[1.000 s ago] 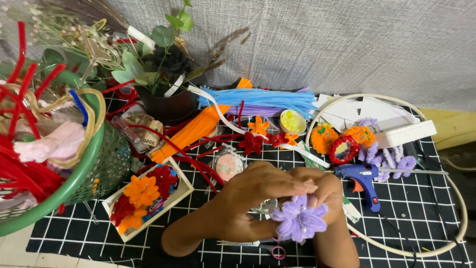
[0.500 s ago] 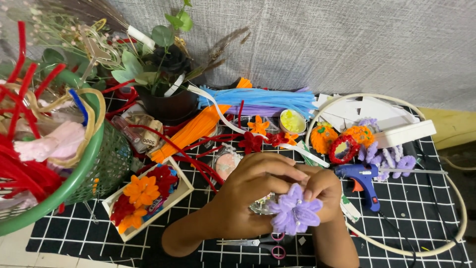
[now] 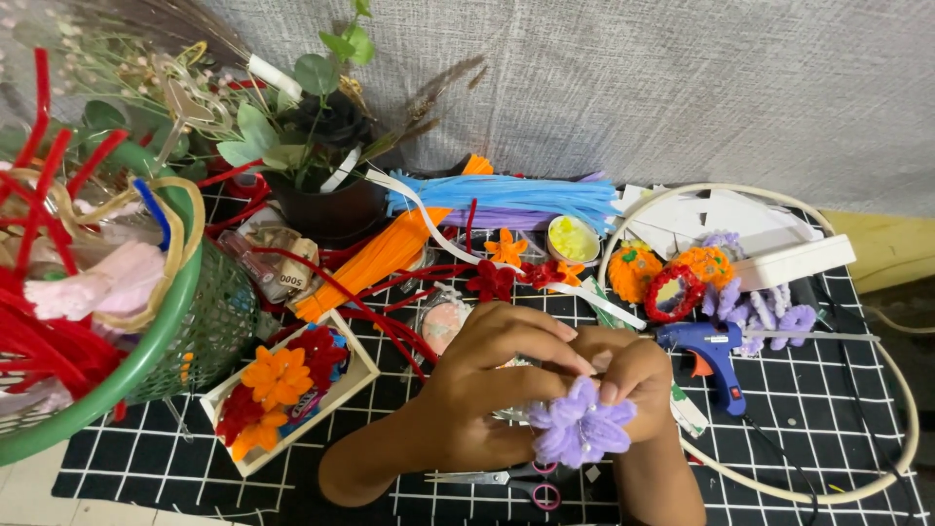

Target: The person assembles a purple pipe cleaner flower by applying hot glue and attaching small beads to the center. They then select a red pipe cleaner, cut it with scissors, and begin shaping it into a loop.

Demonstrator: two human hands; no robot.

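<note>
Purple fuzzy flower (image 3: 580, 429) — near centre of the black gridded mat (image 3: 828, 409), pinched between both hands and sitting slightly lower and further left than a second ago. Left hand (image 3: 497, 375) curls over from the left; right hand (image 3: 633, 375) closes fingertips on its top. Scissors (image 3: 506, 479) just nearer. Blue glue gun (image 3: 709, 349) right. Tray of orange and red flowers (image 3: 282, 385) left — unmoved.
</note>
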